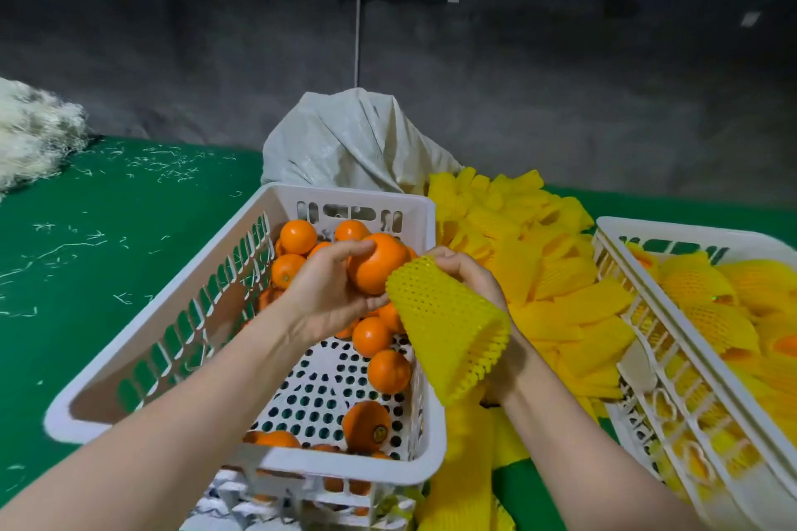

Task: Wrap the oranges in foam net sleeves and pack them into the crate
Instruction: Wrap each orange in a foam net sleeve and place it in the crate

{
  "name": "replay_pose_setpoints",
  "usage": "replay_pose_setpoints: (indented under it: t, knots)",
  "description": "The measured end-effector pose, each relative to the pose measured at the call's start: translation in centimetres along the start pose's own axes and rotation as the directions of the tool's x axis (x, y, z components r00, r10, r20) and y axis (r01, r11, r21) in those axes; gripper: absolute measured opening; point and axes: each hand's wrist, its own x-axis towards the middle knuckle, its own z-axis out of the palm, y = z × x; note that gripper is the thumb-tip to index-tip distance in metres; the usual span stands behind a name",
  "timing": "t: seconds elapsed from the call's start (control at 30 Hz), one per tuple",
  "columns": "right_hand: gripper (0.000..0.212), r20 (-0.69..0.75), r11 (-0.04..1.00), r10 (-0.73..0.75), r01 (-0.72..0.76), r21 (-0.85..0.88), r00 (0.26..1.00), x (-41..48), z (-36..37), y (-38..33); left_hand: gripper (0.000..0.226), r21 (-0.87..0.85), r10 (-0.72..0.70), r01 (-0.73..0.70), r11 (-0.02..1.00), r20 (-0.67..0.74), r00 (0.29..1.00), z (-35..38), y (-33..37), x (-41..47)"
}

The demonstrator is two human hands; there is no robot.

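Note:
My left hand (327,293) grips a bare orange (377,263) above the white crate (172,323) of loose oranges (388,371). My right hand (465,272) pinches the top edge of a yellow foam net sleeve (448,328), which hangs open over my right wrist, right beside the orange. A second white crate (698,392) at the right holds several oranges wrapped in yellow sleeves (698,289).
A heap of flat yellow foam sleeves (539,254) lies between the two crates. A pale woven sack (349,142) stands behind the left crate. Green cloth (86,250) covers the table, strewn with white shreds; a white fibre pile (30,134) sits far left.

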Motion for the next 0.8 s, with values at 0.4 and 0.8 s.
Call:
replay_pose_setpoints:
  t: [0.4,0.8]
  knots:
    - [0.042,-0.221,0.746,-0.567,0.381,-0.547,0.793,-5.4,-3.6,-0.4,0.038,0.157,0.204,-0.199,0.967,-0.02,0.979,6.4,-6.6,-4.0]
    - [0.024,-0.399,0.731,-0.649,0.387,-0.562,0.647,-9.9,-6.6,-0.1,0.058,0.294,0.385,-0.389,0.873,0.075,0.92,11.8,-11.3,-5.9]
